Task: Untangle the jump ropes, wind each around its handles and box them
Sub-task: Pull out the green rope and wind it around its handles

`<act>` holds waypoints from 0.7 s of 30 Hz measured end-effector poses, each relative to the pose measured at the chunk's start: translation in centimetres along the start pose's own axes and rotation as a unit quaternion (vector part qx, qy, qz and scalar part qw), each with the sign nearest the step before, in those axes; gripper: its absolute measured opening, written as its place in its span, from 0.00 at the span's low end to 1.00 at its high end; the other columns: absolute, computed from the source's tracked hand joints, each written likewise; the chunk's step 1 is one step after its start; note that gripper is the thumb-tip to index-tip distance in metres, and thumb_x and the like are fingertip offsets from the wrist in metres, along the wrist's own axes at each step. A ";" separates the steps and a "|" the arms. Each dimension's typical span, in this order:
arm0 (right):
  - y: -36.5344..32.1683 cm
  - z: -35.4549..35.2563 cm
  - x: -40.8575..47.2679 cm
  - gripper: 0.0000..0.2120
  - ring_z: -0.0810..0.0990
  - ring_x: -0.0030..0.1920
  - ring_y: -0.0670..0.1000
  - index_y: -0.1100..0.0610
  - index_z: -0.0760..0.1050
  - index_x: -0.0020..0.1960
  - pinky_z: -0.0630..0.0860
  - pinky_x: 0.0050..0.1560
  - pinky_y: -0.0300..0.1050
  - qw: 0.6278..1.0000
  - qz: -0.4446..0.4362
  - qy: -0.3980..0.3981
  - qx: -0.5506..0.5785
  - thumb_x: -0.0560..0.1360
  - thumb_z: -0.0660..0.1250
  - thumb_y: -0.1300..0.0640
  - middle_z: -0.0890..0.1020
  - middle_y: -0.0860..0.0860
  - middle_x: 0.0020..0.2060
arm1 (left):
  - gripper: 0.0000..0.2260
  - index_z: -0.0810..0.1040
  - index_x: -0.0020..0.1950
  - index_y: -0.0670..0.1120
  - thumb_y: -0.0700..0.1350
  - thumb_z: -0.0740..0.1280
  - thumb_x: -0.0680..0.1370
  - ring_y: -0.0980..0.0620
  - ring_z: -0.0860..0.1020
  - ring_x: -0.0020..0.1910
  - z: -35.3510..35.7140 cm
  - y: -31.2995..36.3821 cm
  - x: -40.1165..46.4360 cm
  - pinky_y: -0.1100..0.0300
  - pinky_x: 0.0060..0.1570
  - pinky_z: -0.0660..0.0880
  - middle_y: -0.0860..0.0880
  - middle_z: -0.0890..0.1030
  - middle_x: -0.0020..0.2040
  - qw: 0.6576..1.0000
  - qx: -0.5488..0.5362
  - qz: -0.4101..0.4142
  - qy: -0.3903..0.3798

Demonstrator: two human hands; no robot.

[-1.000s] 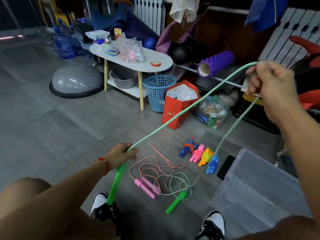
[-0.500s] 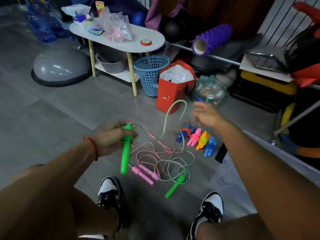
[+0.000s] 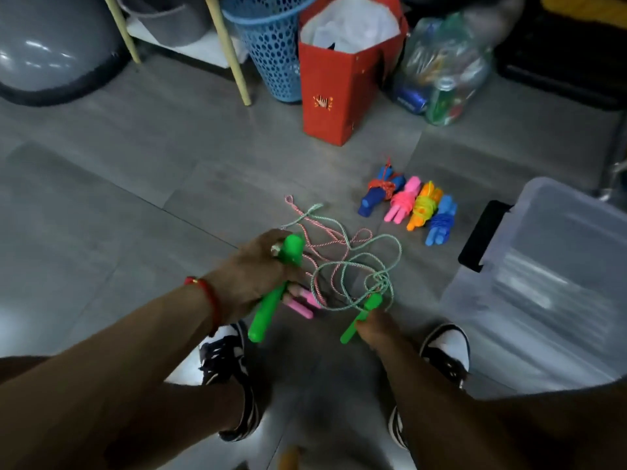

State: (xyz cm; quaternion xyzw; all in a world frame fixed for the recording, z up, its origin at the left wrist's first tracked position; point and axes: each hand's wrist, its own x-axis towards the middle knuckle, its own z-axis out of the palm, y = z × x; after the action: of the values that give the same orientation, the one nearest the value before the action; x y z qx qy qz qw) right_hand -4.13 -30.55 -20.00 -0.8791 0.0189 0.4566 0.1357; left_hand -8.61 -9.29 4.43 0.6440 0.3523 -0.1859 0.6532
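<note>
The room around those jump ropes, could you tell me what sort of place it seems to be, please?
Probably a home exercise or storage corner rather than a commercial gym: a grey balance dome sits on the tiled floor, household clutter like a blue basket and red paper bag stands nearby, and a clear storage box waits alongside.

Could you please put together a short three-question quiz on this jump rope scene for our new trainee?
1. True or false: the left hand grips a green handle.
2. How many wound jump rope bundles lie in a row on the floor?
3. Which loose rope is tangled with the green rope? A) yellow B) pink rope C) blue

Key:
1. True; the right hand holds the other green handle.
2. Four: dark blue, pink, orange-yellow and blue, beside the clear plastic box.
3. B; its pink handles lie between the hands.
</note>
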 end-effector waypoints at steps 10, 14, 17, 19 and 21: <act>-0.8 2.7 3.7 0.19 0.82 0.35 0.56 0.58 0.76 0.37 0.84 0.48 0.55 0.954 0.116 -0.046 0.273 0.73 0.70 0.42 0.79 0.55 0.31 | 0.11 0.77 0.49 0.32 0.37 0.74 0.74 0.50 0.76 0.28 0.6 -0.3 1.6 0.57 0.32 0.71 0.42 0.81 0.32 0.997 0.066 -0.044 0.004; -1.3 3.0 -0.6 0.17 0.83 0.39 0.54 0.58 0.78 0.47 0.82 0.53 0.54 0.877 0.121 -0.161 0.435 0.75 0.72 0.44 0.83 0.58 0.41 | 0.03 0.77 0.46 0.35 0.32 0.65 0.80 0.53 0.80 0.25 2.2 0.2 1.0 0.63 0.28 0.75 0.47 0.83 0.30 0.997 0.062 -0.038 -0.025; -2.0 1.8 -5.8 0.13 0.85 0.35 0.49 0.56 0.80 0.44 0.79 0.36 0.39 0.857 0.082 -0.239 0.449 0.74 0.72 0.46 0.85 0.54 0.37 | 0.04 0.74 0.54 0.32 0.32 0.63 0.80 0.49 0.79 0.27 2.5 -0.8 0.8 0.61 0.27 0.76 0.40 0.83 0.36 0.994 0.091 -0.050 -0.016; -2.4 0.5 -8.9 0.11 0.82 0.30 0.44 0.55 0.80 0.41 0.73 0.32 0.36 0.854 0.038 -0.286 0.432 0.79 0.65 0.52 0.84 0.48 0.31 | 0.08 0.75 0.57 0.31 0.34 0.62 0.80 0.47 0.80 0.30 2.2 -2.1 0.9 0.56 0.32 0.77 0.34 0.82 0.42 0.989 0.134 -0.062 -0.028; -3.1 -0.8 -11.6 0.09 0.82 0.32 0.43 0.55 0.79 0.46 0.74 0.33 0.35 0.851 -0.028 -0.304 0.428 0.81 0.62 0.57 0.85 0.47 0.33 | 0.11 0.78 0.57 0.31 0.35 0.61 0.80 0.45 0.79 0.32 1.9 -3.3 0.2 0.54 0.37 0.76 0.35 0.83 0.41 0.985 0.153 -0.060 -0.045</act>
State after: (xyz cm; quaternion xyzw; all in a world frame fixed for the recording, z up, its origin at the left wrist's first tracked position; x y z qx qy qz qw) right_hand -9.78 -28.79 -9.56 -0.5517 0.1456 0.6436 0.5101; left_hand -10.38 -11.41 1.79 0.7052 0.3281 -0.3051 0.5495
